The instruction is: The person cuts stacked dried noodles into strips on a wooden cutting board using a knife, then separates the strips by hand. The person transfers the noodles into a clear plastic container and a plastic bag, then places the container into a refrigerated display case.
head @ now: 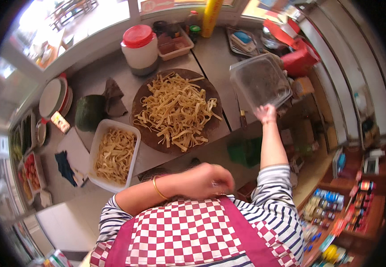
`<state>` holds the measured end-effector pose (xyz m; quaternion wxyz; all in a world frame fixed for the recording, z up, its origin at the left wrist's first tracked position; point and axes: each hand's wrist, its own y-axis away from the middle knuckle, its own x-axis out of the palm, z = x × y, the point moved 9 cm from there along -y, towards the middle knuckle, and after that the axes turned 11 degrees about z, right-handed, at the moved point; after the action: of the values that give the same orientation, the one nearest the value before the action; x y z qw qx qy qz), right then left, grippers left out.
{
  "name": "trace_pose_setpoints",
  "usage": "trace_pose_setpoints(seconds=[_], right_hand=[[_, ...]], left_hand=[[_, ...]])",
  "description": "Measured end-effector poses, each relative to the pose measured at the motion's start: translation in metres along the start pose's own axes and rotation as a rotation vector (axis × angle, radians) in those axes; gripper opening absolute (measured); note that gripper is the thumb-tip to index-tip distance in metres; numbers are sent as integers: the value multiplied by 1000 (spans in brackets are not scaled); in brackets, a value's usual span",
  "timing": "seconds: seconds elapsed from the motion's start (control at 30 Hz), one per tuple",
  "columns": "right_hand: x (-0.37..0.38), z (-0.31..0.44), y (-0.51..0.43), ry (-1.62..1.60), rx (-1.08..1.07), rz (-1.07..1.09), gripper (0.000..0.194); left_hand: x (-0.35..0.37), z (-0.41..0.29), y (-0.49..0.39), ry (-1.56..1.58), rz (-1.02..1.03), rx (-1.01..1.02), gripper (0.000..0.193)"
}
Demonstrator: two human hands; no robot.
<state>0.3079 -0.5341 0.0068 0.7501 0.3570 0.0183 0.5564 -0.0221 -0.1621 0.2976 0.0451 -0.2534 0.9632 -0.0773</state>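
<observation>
My right arm reaches out to the right, and my right hand (267, 113) grips the near rim of a clear plastic container (259, 78) at the right end of the steel worktop. My left hand (214, 182) is bent across in front of my checked apron (183, 227); it is blurred, with curled fingers, and I see nothing in it. Before me, a heap of flat, wide noodle-like strips (179, 111) lies on a round wooden chopping board (144, 135). Left of the board, a white plastic tub (92, 167) holds more such strips.
A red-lidded jar (140, 50) and a pink basket (176, 50) stand behind the board. A knife (243, 118) lies near the container. Leftward are a cut green gourd (91, 112), a dark cloth (114, 98), stacked plates (53, 96), a lit phone (60, 122) and vegetable trays (32, 172).
</observation>
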Motion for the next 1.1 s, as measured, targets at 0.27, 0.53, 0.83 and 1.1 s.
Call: trace_pose_setpoints(seconds=[0.27,0.53,0.83,1.1], right_hand=[[-35,23,-55,578,78,270,84],[16,70,-65,1627,-379,-161,69],[311,-60,235,1344,-755,939,56],[483,-171,406,1165,-892,1720,103]], left_hand=[[-16,195,204,187,-1199,-716,20],[103,229,518,-96,-2313,-1483,43],[112,213,501,524,-2228,-343,24],[62,100,362,286,-2071,-233,22]])
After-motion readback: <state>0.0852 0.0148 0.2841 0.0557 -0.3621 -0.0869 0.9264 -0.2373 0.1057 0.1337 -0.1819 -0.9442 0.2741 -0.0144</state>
